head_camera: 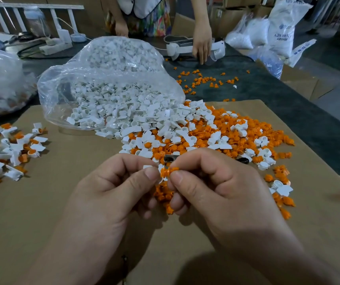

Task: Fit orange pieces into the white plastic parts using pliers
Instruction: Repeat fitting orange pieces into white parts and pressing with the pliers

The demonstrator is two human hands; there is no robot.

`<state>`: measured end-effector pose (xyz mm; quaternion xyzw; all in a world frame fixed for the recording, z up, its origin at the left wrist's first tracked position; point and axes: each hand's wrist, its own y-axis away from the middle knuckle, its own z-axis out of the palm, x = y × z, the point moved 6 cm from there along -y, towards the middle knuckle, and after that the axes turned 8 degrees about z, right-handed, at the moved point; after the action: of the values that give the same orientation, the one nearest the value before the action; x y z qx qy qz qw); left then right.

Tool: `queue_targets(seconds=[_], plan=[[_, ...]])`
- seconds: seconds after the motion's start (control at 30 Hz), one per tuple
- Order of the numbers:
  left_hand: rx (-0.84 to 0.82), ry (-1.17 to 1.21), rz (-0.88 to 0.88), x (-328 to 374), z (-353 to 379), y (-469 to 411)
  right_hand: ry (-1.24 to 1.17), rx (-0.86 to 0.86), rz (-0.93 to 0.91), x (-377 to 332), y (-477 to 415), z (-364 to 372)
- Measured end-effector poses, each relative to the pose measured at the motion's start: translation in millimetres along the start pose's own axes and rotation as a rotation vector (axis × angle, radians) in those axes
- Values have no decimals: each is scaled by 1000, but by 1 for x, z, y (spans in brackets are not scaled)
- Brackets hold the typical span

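1. Above a brown cardboard sheet (72, 202), the left hand (111, 188) pinches a small white plastic part (147, 167). The right hand (216, 182) pinches a small orange plastic piece (168, 171) against it.
2. Risk: a fingertip slip would lose either in the heap, where what look like dark-handled pliers (242, 160) lie half-buried.
3. Held: one each; loose ones uncountable.

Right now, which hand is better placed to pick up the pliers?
Right, probably. The pliers lie half buried in the pile, black handle out beyond the right hand. The left hand pinches a white part, the right an orange piece.
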<state>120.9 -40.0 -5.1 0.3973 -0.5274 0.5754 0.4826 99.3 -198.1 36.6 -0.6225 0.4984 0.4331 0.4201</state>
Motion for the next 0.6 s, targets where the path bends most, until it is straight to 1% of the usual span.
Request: queue_targets(seconds=[0.07, 0.2, 0.3, 0.37, 0.5, 0.6], plan=[[-5, 16, -30, 0, 1, 0, 2, -6, -5, 0, 1, -1], [-14, 42, -24, 2, 6, 2, 67, -16, -43, -4, 1, 2], [-21, 40, -5, 5, 10, 4, 216, 16, -91, -5, 1, 3], [-27, -34, 40, 7, 9, 4, 328, 57, -119, -6, 1, 2], [-72, -238, 168, 13, 6, 7, 628, 122, -208, -14, 1, 3], [-75, -302, 203, 13, 4, 8, 743, 135, -238, -18, 1, 5]])
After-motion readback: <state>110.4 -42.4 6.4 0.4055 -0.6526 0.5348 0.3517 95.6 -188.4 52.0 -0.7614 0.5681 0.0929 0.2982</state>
